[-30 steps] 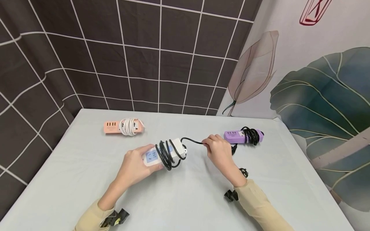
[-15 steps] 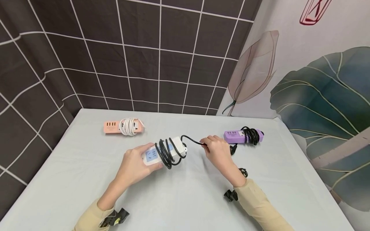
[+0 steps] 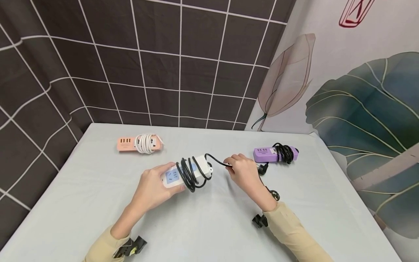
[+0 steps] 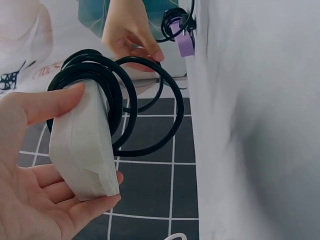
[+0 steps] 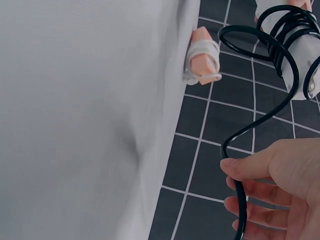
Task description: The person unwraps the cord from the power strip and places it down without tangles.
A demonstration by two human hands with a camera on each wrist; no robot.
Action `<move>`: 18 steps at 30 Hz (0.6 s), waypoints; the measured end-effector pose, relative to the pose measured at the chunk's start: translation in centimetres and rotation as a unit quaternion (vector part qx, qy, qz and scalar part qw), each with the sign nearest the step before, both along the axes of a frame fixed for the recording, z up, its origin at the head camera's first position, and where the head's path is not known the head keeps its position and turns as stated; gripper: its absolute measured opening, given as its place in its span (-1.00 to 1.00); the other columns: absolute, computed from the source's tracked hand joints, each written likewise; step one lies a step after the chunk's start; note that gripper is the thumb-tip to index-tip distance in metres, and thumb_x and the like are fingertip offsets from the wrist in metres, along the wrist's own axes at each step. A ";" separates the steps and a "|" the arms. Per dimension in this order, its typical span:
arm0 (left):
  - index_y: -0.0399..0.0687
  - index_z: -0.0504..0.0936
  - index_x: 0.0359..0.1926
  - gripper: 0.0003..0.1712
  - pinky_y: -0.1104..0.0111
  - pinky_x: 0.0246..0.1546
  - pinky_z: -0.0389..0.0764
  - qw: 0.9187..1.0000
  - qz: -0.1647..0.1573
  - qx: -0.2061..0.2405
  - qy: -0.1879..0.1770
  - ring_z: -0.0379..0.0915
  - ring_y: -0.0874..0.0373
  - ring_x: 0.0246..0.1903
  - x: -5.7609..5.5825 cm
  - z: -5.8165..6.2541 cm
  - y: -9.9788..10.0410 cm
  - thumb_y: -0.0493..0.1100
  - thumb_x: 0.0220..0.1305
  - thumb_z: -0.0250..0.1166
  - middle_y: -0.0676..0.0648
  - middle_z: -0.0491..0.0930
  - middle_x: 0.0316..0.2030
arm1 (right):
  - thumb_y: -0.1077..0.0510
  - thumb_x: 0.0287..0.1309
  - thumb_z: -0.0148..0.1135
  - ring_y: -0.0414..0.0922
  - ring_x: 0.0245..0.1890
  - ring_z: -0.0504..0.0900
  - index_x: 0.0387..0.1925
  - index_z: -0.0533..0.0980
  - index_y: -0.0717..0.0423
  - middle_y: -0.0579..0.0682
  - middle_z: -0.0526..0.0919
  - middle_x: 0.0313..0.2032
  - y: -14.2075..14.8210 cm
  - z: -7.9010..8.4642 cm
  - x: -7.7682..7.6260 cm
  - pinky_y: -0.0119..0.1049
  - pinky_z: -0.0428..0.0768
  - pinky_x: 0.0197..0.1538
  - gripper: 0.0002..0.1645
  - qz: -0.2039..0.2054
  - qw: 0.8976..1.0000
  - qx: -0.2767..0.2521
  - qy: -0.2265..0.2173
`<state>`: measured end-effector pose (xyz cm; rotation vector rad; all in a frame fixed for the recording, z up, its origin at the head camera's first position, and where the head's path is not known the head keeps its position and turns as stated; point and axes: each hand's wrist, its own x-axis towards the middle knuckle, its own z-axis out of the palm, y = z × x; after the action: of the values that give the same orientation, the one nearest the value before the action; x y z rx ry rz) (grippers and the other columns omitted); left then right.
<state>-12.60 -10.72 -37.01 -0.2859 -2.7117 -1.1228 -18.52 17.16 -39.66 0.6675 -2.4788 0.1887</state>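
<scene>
My left hand (image 3: 152, 187) grips the near end of a white power strip (image 3: 172, 177) with blue socket panels, holding it tilted above the table. Several loops of black cord (image 3: 188, 174) are wound around the strip's far half. In the left wrist view the loops of cord (image 4: 131, 102) stand out loosely from the white casing (image 4: 82, 145). Off the strip's far end a length of cord runs to my right hand (image 3: 244, 173). Thumb and fingers of that hand pinch the cord (image 5: 242, 200) in the right wrist view. A black plug (image 3: 263, 168) shows just beyond the right hand.
An orange power strip (image 3: 126, 144) wrapped in white cord lies at the back left of the table (image 3: 209, 233). At the back right lies a purple power strip (image 3: 265, 155) wrapped in black cord. Dark checked cloth (image 3: 157, 69) hangs behind.
My right hand has shifted slightly left and down with the cord, and more of the black plug and trailing cord shows behind it. The left hand and strip have barely moved.
</scene>
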 end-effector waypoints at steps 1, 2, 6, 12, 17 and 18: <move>-0.20 0.61 0.07 -0.22 0.23 -0.27 0.52 1.000 0.001 0.000 0.001 0.57 0.05 -0.29 0.0 0.0 0.0 0.01 -0.25 0.58 -0.22 0.69 -0.11 | 0.27 -0.21 0.50 -0.10 -0.48 0.60 -0.38 0.68 0.03 -0.08 0.70 -0.47 0.0 0.0 0.0 -0.26 0.54 -0.51 -0.76 0.001 1.000 0.002 -0.003; -0.21 0.61 0.06 -0.22 0.23 -0.27 0.52 1.000 0.002 -0.001 0.003 0.57 0.05 -0.30 0.0 0.0 0.0 0.01 -0.25 0.58 -0.22 0.69 -0.11 | 0.27 -0.21 0.50 -0.11 -0.48 0.60 -0.38 0.68 0.03 -0.09 0.69 -0.47 -0.1 -0.1 0.1 -0.27 0.54 -0.51 -0.77 0.003 1.000 0.004 -0.006; -0.21 0.61 0.06 -0.23 0.24 -0.28 0.51 1.000 0.002 -0.002 0.008 0.57 0.05 -0.30 0.0 0.1 0.0 0.00 -0.26 0.58 -0.22 0.70 -0.12 | 0.26 -0.21 0.51 -0.14 -0.48 0.58 -0.38 0.68 -0.01 -0.12 0.69 -0.47 -0.1 -0.3 0.2 -0.29 0.53 -0.51 -0.76 0.007 1.000 0.011 -0.021; -0.22 0.61 0.07 -0.22 0.26 -0.28 0.51 1.000 -0.003 -0.003 0.005 0.57 0.06 -0.30 0.0 0.1 0.1 0.00 -0.26 0.58 -0.22 0.69 -0.11 | 0.25 -0.18 0.50 -0.17 -0.46 0.57 -0.38 0.68 -0.05 -0.15 0.70 -0.45 -0.5 -0.1 0.3 -0.33 0.51 -0.53 -0.76 0.014 0.999 -0.003 -0.031; -0.19 0.61 0.07 -0.22 0.26 -0.27 0.49 1.000 -0.002 -0.004 0.000 0.56 0.07 -0.30 -0.1 0.1 0.3 0.00 -0.25 0.58 -0.20 0.69 -0.10 | 0.19 -0.08 0.48 -0.17 -0.43 0.58 -0.34 0.67 -0.03 -0.15 0.71 -0.42 -0.8 0.2 0.0 -0.29 0.55 -0.47 -0.81 0.026 0.999 -0.028 -0.026; -0.19 0.61 0.07 -0.23 0.27 -0.27 0.49 1.000 -0.002 -0.004 -0.001 0.56 0.07 -0.30 -0.1 0.2 0.3 0.00 -0.25 0.58 -0.20 0.69 -0.10 | 0.18 -0.07 0.47 -0.16 -0.42 0.58 -0.34 0.67 -0.03 -0.14 0.71 -0.42 -0.8 0.3 -0.1 -0.28 0.55 -0.46 -0.82 0.028 0.999 -0.032 -0.023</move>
<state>-12.66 -10.40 -36.85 -0.2913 -2.7191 -1.1139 -18.61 16.36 -39.41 0.7143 -2.4877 0.3058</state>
